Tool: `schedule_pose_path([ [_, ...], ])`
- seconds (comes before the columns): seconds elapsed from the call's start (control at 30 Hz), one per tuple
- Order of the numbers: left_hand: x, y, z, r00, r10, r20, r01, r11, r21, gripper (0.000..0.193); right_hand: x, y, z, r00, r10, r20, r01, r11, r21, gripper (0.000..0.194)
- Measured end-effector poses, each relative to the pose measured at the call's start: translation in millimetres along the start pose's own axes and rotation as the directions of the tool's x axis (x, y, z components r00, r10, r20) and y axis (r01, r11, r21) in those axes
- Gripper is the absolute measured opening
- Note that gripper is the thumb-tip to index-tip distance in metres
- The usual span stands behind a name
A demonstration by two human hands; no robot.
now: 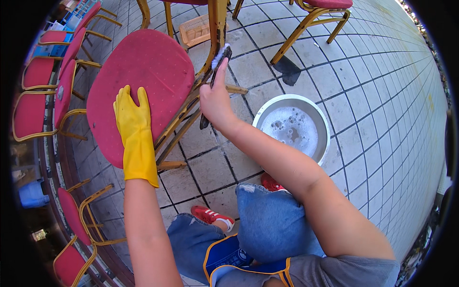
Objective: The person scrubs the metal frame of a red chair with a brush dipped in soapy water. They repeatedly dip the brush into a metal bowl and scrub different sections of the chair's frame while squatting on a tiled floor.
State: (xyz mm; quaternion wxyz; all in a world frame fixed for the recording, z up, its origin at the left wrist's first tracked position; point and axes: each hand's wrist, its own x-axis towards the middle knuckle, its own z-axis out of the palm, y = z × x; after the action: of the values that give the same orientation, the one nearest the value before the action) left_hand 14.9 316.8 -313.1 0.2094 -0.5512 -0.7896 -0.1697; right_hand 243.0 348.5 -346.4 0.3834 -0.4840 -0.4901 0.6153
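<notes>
In front of me is a chair with a red padded seat [157, 68] and a worn gold-painted metal frame [217, 25]. My left hand [133, 118], in a yellow rubber glove, rests on the seat with its fingers spread. My bare right hand [217, 102] grips a dark-handled brush [226, 53]. White bristles or foam on the brush lie against the frame, beside the seat; the exact contact is hard to make out. A metal basin [325, 132] of soapy water [287, 129] stands on the floor to the right of the chair.
Pale floor tiles [211, 168] surround the chair. Behind it lies an orange plastic basket [195, 30]. Another red chair [312, 18] is at the upper right, near a dark flat scrap [288, 71]. Several more red chairs [30, 111] line the left. My red shoes [211, 215] are near the basin.
</notes>
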Motion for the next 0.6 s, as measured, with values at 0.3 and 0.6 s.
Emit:
schedule_pose_path([
  [0.3, -1.0, 0.0, 0.7, 1.0, 0.002, -0.003, -0.002, 1.0, -0.02, 0.053, 1.4, -27.5, 6.8, 0.998, 0.059, 0.03, -0.066, 0.883, 0.465, 0.087],
  [0.6, 0.0, 0.7, -2.0, 0.999, -0.028, 0.04, 0.029, 0.999, -0.018, 0.054, 29.8, 77.3, -74.0, 0.971, 0.06, 0.231, 0.1, 0.775, -0.624, 0.078],
])
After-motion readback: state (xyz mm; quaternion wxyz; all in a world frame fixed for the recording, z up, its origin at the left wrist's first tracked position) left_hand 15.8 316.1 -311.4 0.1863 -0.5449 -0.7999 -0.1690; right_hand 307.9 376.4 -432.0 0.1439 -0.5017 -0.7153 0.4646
